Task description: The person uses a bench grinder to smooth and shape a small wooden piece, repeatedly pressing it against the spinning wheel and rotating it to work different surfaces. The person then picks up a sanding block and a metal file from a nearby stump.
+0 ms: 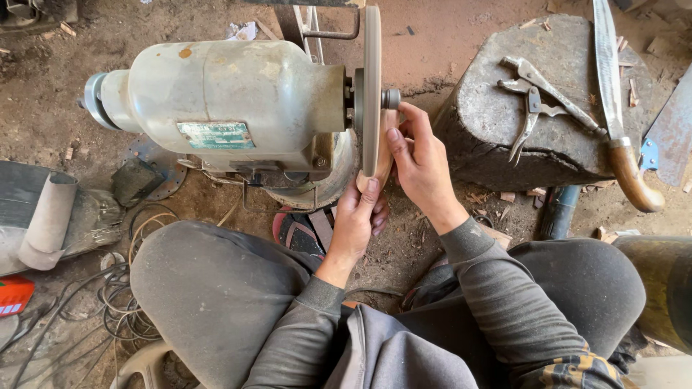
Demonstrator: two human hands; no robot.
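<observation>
A grey-green electric motor [223, 101] lies on the dirt floor, with a thin sanding disc [372, 79] on its shaft seen edge-on. Both hands hold a small wooden piece [384, 155] flat against the disc's right face. My left hand [358, 220] grips the piece's lower end from below, thumb up along it. My right hand [419, 162] holds the upper part, fingers curled near the shaft nut [390, 99]. My knees in grey trousers frame the hands.
A stone block [504, 122] at right carries locking pliers [537, 101] and a long knife with a wooden handle [616, 108]. A saw blade [674, 130] is at the far right. Coiled wires [122, 302] and a rolled belt [47, 220] lie at left.
</observation>
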